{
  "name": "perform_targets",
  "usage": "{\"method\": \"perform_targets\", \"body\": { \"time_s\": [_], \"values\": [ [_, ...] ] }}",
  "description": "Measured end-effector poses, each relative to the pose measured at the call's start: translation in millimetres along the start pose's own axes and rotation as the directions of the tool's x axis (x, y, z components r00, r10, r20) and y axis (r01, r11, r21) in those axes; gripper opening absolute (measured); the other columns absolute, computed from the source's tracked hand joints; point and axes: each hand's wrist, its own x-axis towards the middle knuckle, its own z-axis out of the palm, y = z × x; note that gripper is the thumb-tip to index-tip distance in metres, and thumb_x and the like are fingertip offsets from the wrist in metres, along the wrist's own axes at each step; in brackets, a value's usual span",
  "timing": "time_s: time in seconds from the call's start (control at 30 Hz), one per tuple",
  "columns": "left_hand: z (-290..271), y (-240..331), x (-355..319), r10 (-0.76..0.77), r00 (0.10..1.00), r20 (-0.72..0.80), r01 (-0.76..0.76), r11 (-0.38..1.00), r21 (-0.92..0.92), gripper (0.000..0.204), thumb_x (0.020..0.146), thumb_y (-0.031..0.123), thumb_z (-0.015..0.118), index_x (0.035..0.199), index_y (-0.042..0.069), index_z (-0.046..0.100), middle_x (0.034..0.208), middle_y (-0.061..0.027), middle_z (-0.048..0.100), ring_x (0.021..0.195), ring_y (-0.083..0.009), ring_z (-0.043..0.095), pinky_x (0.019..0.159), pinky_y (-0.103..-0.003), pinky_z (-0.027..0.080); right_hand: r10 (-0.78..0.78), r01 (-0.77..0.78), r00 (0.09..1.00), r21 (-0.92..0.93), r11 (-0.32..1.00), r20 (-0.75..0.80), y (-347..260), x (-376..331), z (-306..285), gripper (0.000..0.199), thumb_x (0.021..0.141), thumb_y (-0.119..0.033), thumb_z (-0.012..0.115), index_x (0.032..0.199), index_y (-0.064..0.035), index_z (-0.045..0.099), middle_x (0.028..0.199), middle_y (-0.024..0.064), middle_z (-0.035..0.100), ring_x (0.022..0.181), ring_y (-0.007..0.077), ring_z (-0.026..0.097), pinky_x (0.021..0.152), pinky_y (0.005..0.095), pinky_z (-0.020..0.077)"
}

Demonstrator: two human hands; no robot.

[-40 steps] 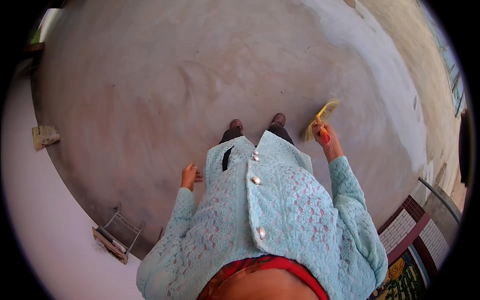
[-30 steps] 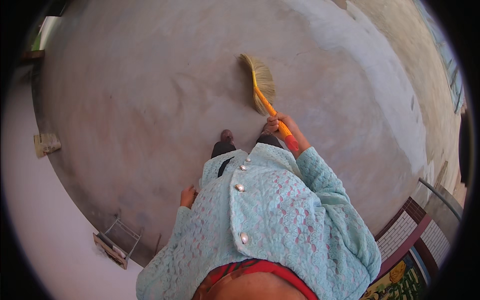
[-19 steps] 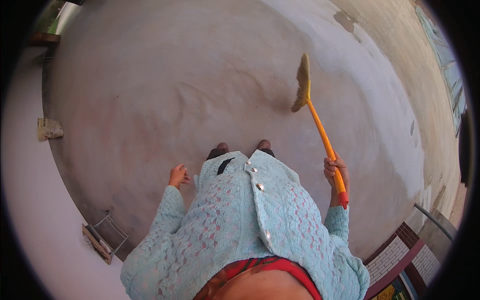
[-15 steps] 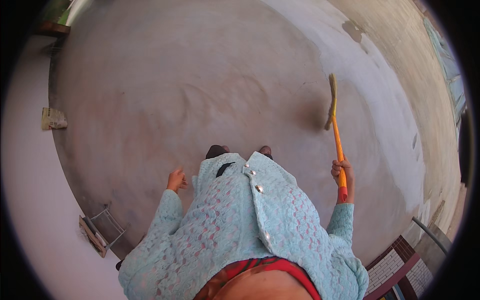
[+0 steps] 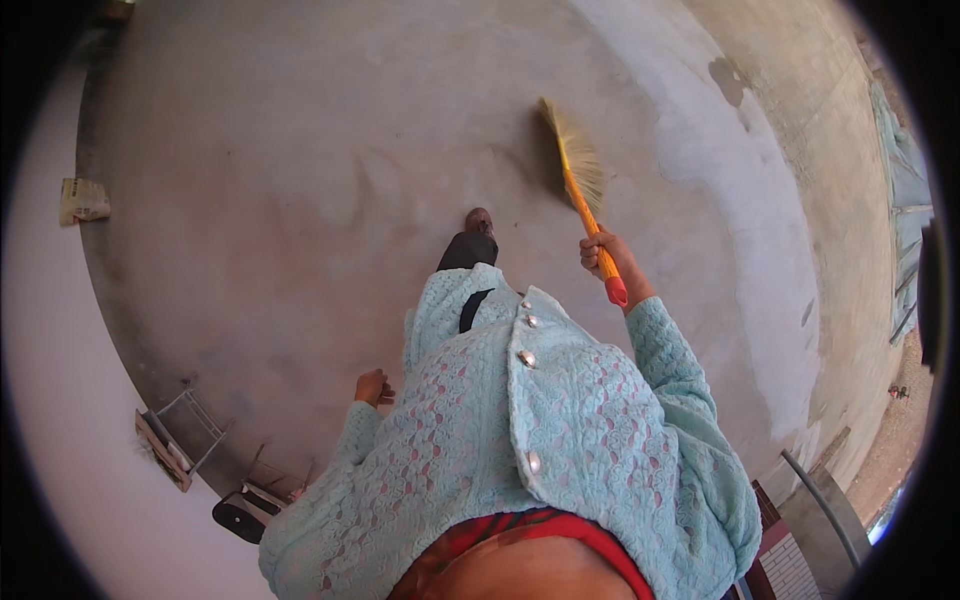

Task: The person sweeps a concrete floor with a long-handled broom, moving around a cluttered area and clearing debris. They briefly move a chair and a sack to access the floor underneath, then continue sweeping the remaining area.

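A white wall (image 5: pixel 45 330) curves down the left side, with a beige printed bag (image 5: pixel 84 201) against its foot. Lower down are a metal-framed stand (image 5: pixel 205 420) with a brown board (image 5: pixel 162 452) at its side and, near it, a black seat (image 5: pixel 238 520). Along the right edge lies a blue-green tarpaulin (image 5: pixel 905 170); below it, a grey pipe (image 5: pixel 822 508) slants beside white brickwork (image 5: pixel 790 572).

A yellow-and-orange broom (image 5: pixel 578 187) is gripped in the right hand (image 5: pixel 622 257). The left hand (image 5: pixel 372 387) is held loosely curled beside a light-blue cardigan (image 5: pixel 450 400). One brown shoe (image 5: pixel 480 220) is seen on the grey floor (image 5: pixel 280 200).
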Motion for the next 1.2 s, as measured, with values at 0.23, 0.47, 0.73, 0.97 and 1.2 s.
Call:
{"method": "perform_targets", "body": {
  "time_s": [0.23,0.47,0.73,0.97,1.2],
  "values": [
    [17.7,137.5,83.9,0.149,0.977,0.156,-0.112,0.968,-0.223,0.045,0.079,0.011,0.044,0.122,-0.001,0.038,0.066,-0.0072,0.051,0.05,-0.0175,0.054,0.041,-0.031,0.048,-0.039,0.008,0.966,0.122,0.993,0.257,-65.8,-54.1,73.6,0.047,0.07,0.006,0.043,0.115,-0.0016,0.032,0.073,0.0054,0.041,0.044,0.0041,0.034,0.037,0.0144,0.034],
    [-6.2,280.3,94.8,0.355,0.935,-0.01,-0.352,0.923,-0.156,0.043,0.076,0.01,0.046,0.118,-0.001,0.042,0.067,-0.0063,0.052,0.047,-0.0139,0.053,0.037,-0.025,0.045,-0.271,0.264,0.96,0.103,0.959,0.065,-111.8,-85.5,59.3,0.036,0.07,0.004,0.041,0.105,0.002,0.036,0.071,0.0057,0.043,0.045,0.006,0.037,0.038,0.017,0.0375],
    [25.5,283.5,37.8,0.258,0.959,-0.118,-0.283,0.9,-0.332,0.044,0.075,0.009,0.045,0.118,0.0,0.042,0.067,-0.0079,0.053,0.049,-0.0171,0.054,0.039,-0.029,0.046,0.014,-0.008,1.0,0.379,0.926,-0.014,-225.8,17.8,19.7,0.007,0.067,0.0,0.04,0.074,0.001,0.038,0.061,0.005,0.042,0.045,0.0104,0.042,0.041,0.0183,0.0416],
    [105.3,220.7,-16.0,-0.089,0.996,-0.03,0.062,0.857,-0.512,0.034,0.08,0.012,0.046,0.113,0.002,0.046,0.07,-0.0144,0.052,0.054,-0.0275,0.058,0.046,-0.04,0.051,0.431,-0.462,0.881,0.156,0.873,0.195,-265.6,136.4,117.8,0.01,0.066,0.001,0.042,0.073,-0.0013,0.036,0.058,0.0025,0.04,0.047,0.0104,0.043,0.043,0.019,0.0427],
    [163.6,217.9,23.9,-0.09,0.993,0.073,0.115,0.726,-0.678,0.02,0.08,0.012,0.046,0.095,0.0,0.05,0.069,-0.0149,0.052,0.056,-0.0289,0.058,0.046,-0.042,0.051,0.431,-0.484,0.804,0.028,0.875,0.41,-296.0,210.4,290.1,0.01,0.065,0.001,0.041,0.074,0.0051,0.037,0.058,0.0048,0.04,0.042,0.0106,0.042,0.041,0.0174,0.0428]
  ]
}}
